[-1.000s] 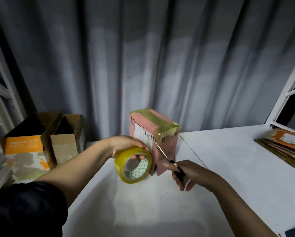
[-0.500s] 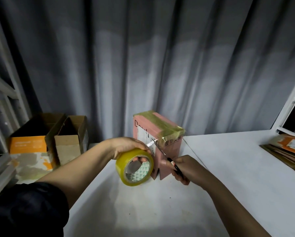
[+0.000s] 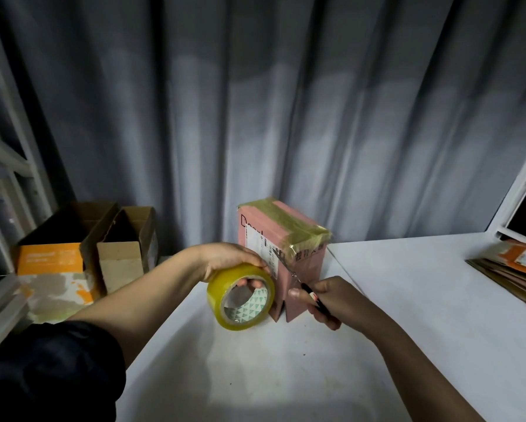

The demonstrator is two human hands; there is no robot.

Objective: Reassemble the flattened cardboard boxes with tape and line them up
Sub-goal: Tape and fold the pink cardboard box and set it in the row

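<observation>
The pink box (image 3: 281, 254) stood upright on the table (image 3: 392, 300), its top taped. The left hand (image 3: 231, 260) gripped the roll (image 3: 240, 296) just left of the box; the right hand (image 3: 331, 300) clasped scissors (image 3: 292, 274) whose blades slanted up-left toward the box's near corner, presumably to cut the strip there.

Between the two hands stands the pink cardboard box (image 3: 298, 236); large thin letters on its face begin "D", the rest cut off by a white shipping label (image 3: 260, 248) whose print is too small to read. Dark characters beneath the yellow tape on its right face are illegible. On the orange box (image 3: 50, 258), left of the left hand, pale lettering is blurred.
</observation>
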